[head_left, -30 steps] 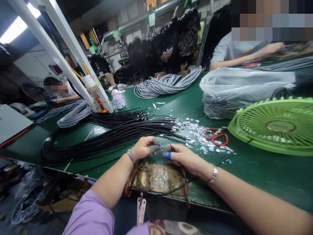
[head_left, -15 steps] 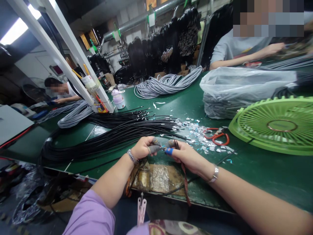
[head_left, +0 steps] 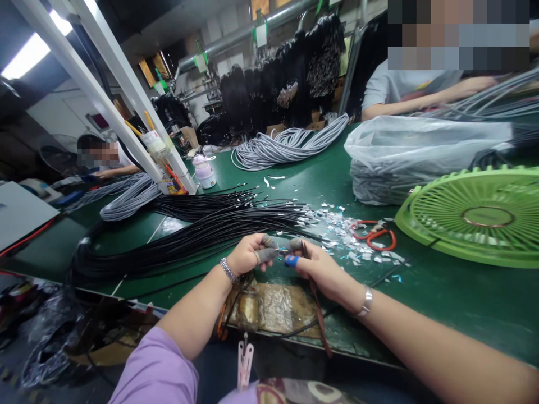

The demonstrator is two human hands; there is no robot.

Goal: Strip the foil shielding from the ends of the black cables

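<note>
- Thin coloured wires point(head_left: 283, 250) sit between the two sets of fingertips, above the near side of the green table point(head_left: 463, 292); a brown, tape-wrapped block point(head_left: 275, 306) lies below them at the near edge.
- Just changed: the right forefinger and the dark tool tip point(head_left: 304, 247) beside it have risen slightly over the last second, while the left hand point(head_left: 248, 255) has hardly moved; I judge this to be fine work at the wires, with the left as the steady side.
- Also changed (away from the work in hand): grey cables point(head_left: 497, 94) at far right are now raised across a co-worker's forearm point(head_left: 442, 98).
- Left grip: thumb and forefinger, in grey covers, pressed together on the wires.
- Right grip: the right hand point(head_left: 320, 266) is curled round the dark tool; whether its fingertips pinch the wires too, I cannot tell.
- Nearby: black cables point(head_left: 219, 230) to the left; pale offcuts point(head_left: 341, 230) and red-handled scissors point(head_left: 374, 233) to the far right of the hands.
</note>
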